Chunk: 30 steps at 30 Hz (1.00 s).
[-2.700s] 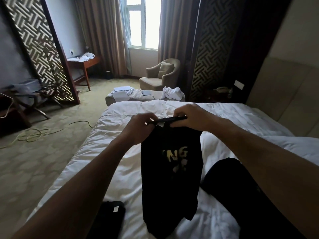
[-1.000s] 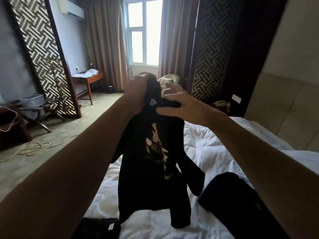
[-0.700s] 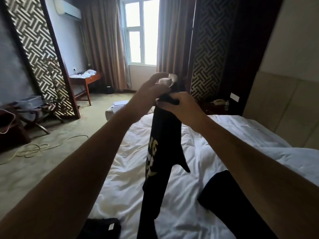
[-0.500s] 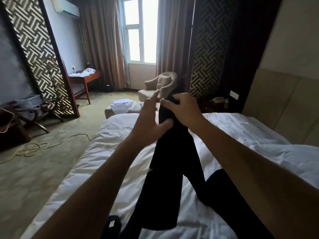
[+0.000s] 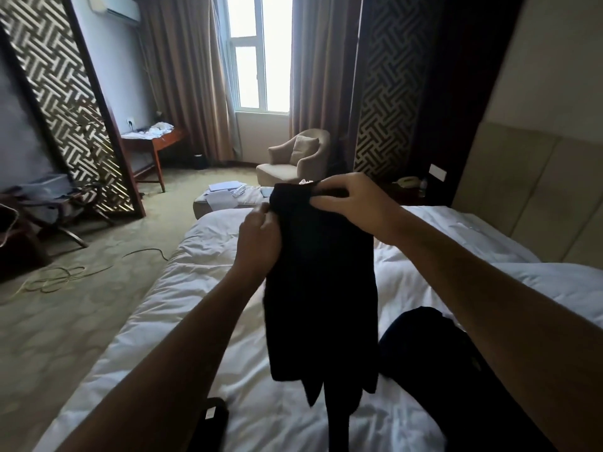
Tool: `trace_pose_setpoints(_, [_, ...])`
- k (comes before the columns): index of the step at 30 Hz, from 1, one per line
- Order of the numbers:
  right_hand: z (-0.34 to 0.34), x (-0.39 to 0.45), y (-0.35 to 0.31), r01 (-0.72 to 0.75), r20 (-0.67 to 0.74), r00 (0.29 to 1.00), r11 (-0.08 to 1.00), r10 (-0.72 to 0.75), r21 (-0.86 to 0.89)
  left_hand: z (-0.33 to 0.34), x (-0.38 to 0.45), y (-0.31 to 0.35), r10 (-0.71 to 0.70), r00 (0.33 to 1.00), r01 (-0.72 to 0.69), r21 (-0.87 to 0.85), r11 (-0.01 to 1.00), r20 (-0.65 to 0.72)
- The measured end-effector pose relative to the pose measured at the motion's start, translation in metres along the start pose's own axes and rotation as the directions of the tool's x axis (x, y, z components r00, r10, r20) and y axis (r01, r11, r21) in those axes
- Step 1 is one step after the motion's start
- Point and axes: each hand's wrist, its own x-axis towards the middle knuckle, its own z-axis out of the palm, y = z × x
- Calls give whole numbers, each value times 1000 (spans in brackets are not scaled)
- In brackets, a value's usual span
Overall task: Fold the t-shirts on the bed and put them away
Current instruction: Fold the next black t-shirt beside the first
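Hands held a black t-shirt (image 5: 321, 288) up in the air above a white bed (image 5: 202, 288), seen from a head camera looking forward and down. The left hand (image 5: 259, 238) had its fingers curled around the shirt's left edge, just below the top. The right hand (image 5: 350, 203) pinched the shirt's top edge, slightly higher and farther from the camera. The shirt hung down between both forearms as a long, narrow dark panel, its lower end dangling over the bedding near the camera. A second dark garment (image 5: 434, 363) lay crumpled on the bed to the right, under the right forearm. Another dark folded item (image 5: 208, 425) with a small white tag sat at the bottom edge, left of the hanging shirt. Beyond the bed stood a beige armchair (image 5: 293, 161), a bright window (image 5: 261, 53) with brown curtains, and a wooden desk (image 5: 156, 145) at left.
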Motion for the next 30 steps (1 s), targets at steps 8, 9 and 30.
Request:
trace_pose_setpoints(8, [-23, -18, -7, 92, -104, 990, 993, -98, -68, -37, -6, 4, 114, 987, -130, 155, 979, 109])
trace_pose_setpoints(9, [-27, -20, -9, 78, -97, 992, 995, -84, -65, -44, -3, 4, 83, 991, -96, 134, 986, 100])
trace_pose_setpoints(30, [-33, -81, -71, -179, 13, 980, 918, 196, -354, -136, -52, 58, 95, 984, -95, -5, 995, 154])
